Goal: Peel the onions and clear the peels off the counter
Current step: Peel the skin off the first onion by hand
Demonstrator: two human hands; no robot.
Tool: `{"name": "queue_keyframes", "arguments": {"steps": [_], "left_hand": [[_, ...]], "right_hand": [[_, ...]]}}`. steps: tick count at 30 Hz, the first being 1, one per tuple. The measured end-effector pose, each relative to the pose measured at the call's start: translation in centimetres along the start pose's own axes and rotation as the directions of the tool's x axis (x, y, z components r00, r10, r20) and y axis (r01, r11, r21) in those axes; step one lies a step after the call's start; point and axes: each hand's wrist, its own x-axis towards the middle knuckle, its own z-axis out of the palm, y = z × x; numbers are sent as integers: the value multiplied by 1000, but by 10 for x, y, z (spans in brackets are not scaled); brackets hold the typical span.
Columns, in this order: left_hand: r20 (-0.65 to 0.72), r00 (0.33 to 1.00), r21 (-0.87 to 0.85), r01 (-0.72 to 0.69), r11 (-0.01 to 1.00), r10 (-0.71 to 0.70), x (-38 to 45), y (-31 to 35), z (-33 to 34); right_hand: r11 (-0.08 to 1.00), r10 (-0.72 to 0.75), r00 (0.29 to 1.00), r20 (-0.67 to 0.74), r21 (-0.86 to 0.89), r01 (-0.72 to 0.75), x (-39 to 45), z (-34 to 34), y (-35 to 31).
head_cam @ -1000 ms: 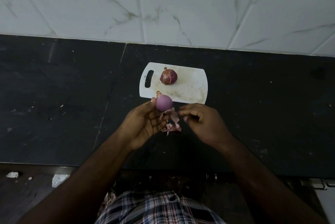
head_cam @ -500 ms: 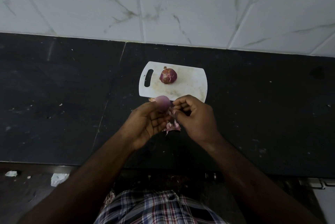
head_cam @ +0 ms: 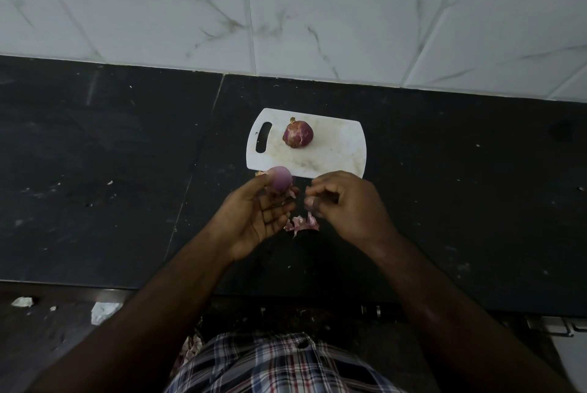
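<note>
Pale purple peeled onion (head_cam: 280, 179) gripped in left hand (head_cam: 254, 218) fingertips above black counter (head_cam: 95, 170); right hand (head_cam: 344, 203) fingers curled, contents indeterminate; peels (head_cam: 301, 223) beneath; unpeeled onion (head_cam: 298, 137) on white cutting board (head_cam: 343, 151).

counter (head_cam: 95, 170): dark stone, matt, flecked with pale specks and scuffs. wall tiles (head_cam: 317, 11): white marble-look, smooth, faint sheen, grey veining. cutting board (head_cam: 336, 151): white plastic, matt, stained and scratched. unpeeled onion (head_cam: 298, 137): dry papery skin, dull red-purple. peeled onion (head_cam: 280, 179): smooth, pale purple, slight gloss. peels (head_cam: 301, 223): thin, papery, crinkled. shirt (head_cam: 279, 364): woven plaid cloth.
</note>
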Motion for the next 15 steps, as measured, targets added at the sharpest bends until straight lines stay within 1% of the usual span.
{"name": "queue_keyframes", "arguments": {"steps": [1, 2, 4, 5, 6, 7, 8, 9, 10, 11, 13, 14, 15], "left_hand": [[2, 1000, -1, -1, 1000, 1, 0, 0, 0], [5, 1000, -5, -2, 1000, 2, -1, 1, 0], [7, 1000, -21, -6, 1000, 6, -1, 2, 0], [5, 1000, -24, -8, 1000, 8, -1, 3, 0], [0, 1000, -20, -10, 1000, 10, -1, 3, -1], [-4, 1000, -16, -9, 1000, 9, -1, 3, -1], [-9, 1000, -15, -7, 1000, 7, 0, 3, -2], [-15, 1000, -18, -3, 1000, 3, 1, 3, -2], [-21, 1000, -20, 1, 1000, -1, 1, 3, -2], [-24, 1000, -23, 5, 1000, -6, 1, 4, -2], [-29, 1000, -30, 12, 999, -13, 2, 4, -4], [-30, 999, -31, 14, 999, -15, 2, 4, -4], [-31, 999, -32, 15, 999, -16, 3, 4, -4]], "right_hand": [[1000, -1, 1000, 3, -20, 1, 1, -1, -1], [999, -4, 1000, -27, -38, 3, 2, -3, -2], [998, -21, 991, -134, -57, 14, 4, -8, -8], [999, -19, 988, -155, -42, 12, 6, -10, -8], [999, -2, 994, -113, -41, -3, 9, -11, -6], [996, 33, 999, 8, -85, -32, 10, -10, -3], [985, 79, 983, 165, -162, -51, 11, -8, 1], [970, 121, 957, 263, -238, -57, 10, -6, 5], [964, 136, 953, 270, -257, -65, 10, -4, 8], [967, 137, 967, 214, -241, -83, 12, -5, 8], [982, 101, 995, -2, -162, -100, 18, -15, 2], [988, 95, 993, -73, -112, -103, 21, -19, 0], [993, 102, 991, -82, -55, -107, 23, -23, -1]]}}
